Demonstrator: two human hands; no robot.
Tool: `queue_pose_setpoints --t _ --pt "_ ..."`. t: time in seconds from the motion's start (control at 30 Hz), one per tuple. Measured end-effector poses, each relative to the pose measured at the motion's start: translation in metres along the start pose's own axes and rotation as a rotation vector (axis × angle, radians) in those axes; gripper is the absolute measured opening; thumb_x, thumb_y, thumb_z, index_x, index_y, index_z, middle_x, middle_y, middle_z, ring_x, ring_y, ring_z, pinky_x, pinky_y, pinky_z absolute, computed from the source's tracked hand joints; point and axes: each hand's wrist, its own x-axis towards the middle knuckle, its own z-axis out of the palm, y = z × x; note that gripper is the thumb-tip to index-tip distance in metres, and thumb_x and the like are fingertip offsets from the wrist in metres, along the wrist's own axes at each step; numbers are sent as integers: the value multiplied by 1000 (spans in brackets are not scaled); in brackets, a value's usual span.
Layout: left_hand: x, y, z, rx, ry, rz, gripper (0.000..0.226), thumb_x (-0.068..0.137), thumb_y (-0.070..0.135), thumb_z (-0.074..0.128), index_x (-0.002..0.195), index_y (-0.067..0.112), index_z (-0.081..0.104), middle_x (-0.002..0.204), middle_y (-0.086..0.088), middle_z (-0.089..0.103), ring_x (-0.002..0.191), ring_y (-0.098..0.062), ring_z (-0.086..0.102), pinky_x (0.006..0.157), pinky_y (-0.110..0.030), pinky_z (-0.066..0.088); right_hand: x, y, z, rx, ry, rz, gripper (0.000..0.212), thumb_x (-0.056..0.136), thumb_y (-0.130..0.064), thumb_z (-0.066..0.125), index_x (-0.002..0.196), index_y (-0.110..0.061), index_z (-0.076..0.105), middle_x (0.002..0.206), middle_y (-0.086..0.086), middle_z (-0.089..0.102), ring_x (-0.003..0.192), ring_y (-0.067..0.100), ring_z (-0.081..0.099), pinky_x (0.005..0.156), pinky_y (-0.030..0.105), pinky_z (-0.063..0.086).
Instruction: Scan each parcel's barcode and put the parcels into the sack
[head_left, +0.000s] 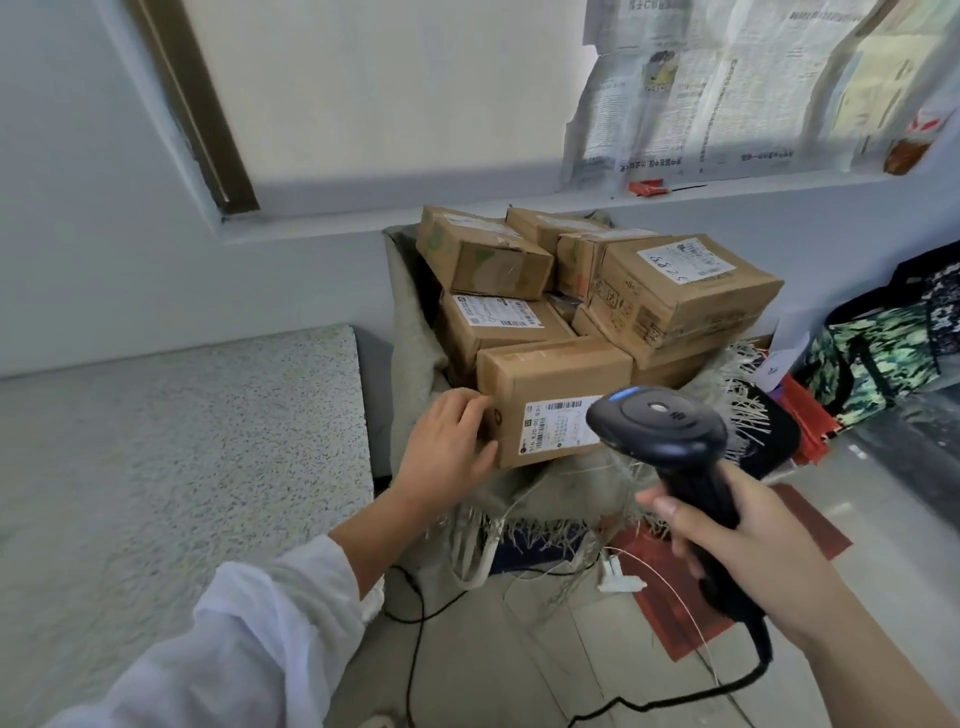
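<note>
A grey-blue wall (104, 234) and a window papered with newspaper (727, 88) back the scene. A speckled mat (182, 441) lies at 9 o'clock and a patterned bag (872, 353) at 3 o'clock. At 12 o'clock from the person a frayed woven sack (415, 332) stands open with cardboard parcels (680, 291) piled in its mouth.

The front box (550, 374) sits nearest the person, seemingly on the sack's near rim. Its long axis runs from 9 to 3 o'clock and its label (561, 426) faces 6 o'clock, straight at the wearer.

The left hand (447, 447) is at the box's 9 o'clock end. Its fingers are bent round that end and its thumb is on the lower front edge, so it is the hand in contact. The right hand (753, 551) is wrapped fully round the handle of a black scanner (660, 421), whose cable (675, 701) trails to the floor. The scanner head sits just in front of the label's 3 o'clock side and covers part of it from this view.

The barcode appears to lie at the label's 12 o'clock edge, slightly to 10 o'clock of the scanner head. The scan probably turns on swinging the head a little that way while the left hand steadies the box. Whether a beam is on the label cannot be told.
</note>
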Motion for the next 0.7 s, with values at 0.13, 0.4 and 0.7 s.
queue_pose_setpoints --t 0.13,0.4,0.7 --pt "-28 -19 -24 2 44 -25 30 78 26 62 101 7 63 105 -8 62 94 -26 60 76 -34 54 9 -9 26 -46 -74 -51 8 83 -14 65 90 -9 63 51 0 58 45 10 51 45 16 43" --pt "-115 -88 -99 97 -10 -356 28 82 24 70 106 10 65 127 -15 53 120 -34 49 76 -38 51 11 -47 121 -174 -211 -188 8 82 -19 67 88 -18 61 67 -5 66 49 3 55 56 28 45" --pt "-259 -171 -216 140 -18 -731 40 92 36 55 126 17 51 146 -3 30 137 -19 23 85 -28 46 -30 -89 274 -290 -353 -328 15 77 -23 73 82 -27 59 65 -14 66 58 0 58 56 25 42"
